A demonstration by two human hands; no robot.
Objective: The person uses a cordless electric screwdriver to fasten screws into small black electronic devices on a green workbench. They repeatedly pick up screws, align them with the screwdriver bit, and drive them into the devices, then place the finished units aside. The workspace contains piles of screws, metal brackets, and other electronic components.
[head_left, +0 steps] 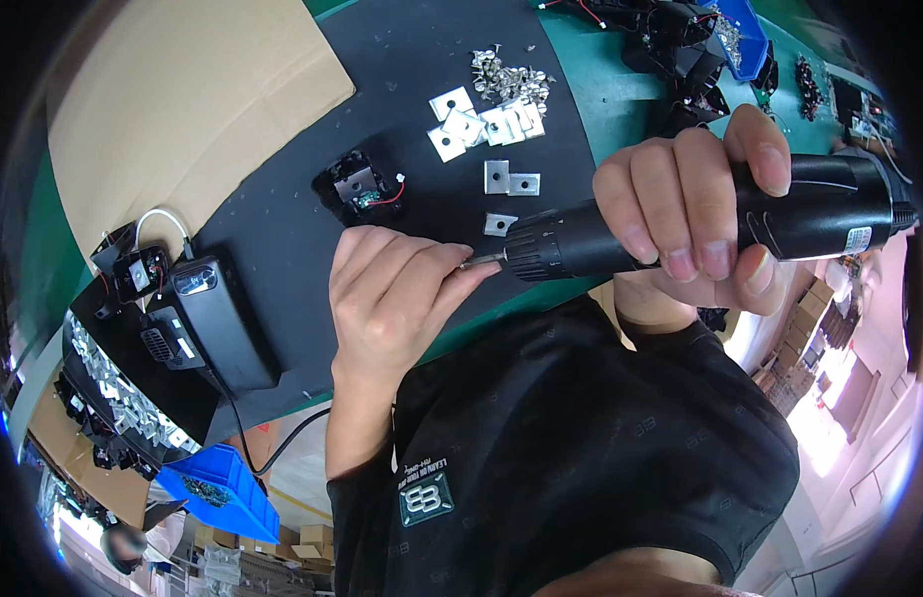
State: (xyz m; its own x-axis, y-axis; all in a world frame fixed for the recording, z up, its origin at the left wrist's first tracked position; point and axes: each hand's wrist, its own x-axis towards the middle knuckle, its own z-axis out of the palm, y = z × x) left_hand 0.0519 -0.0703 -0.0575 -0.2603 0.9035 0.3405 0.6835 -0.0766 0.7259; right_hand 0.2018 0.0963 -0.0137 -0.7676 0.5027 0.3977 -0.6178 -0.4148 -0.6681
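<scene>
Left hand [397, 294] at screwdriver [571, 241] tip, bare mat [274, 214] to cardboard [188, 109] edge

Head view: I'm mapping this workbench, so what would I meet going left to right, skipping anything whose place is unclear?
Black rectangular device → black housing with red wire → pile of small metal fasteners → right hand.

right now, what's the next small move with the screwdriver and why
Probably bring the screwdriver over to the black housing: the right hand holds the screwdriver, the left hand pinches near the bit's tip, and the housing lies close by.
</scene>
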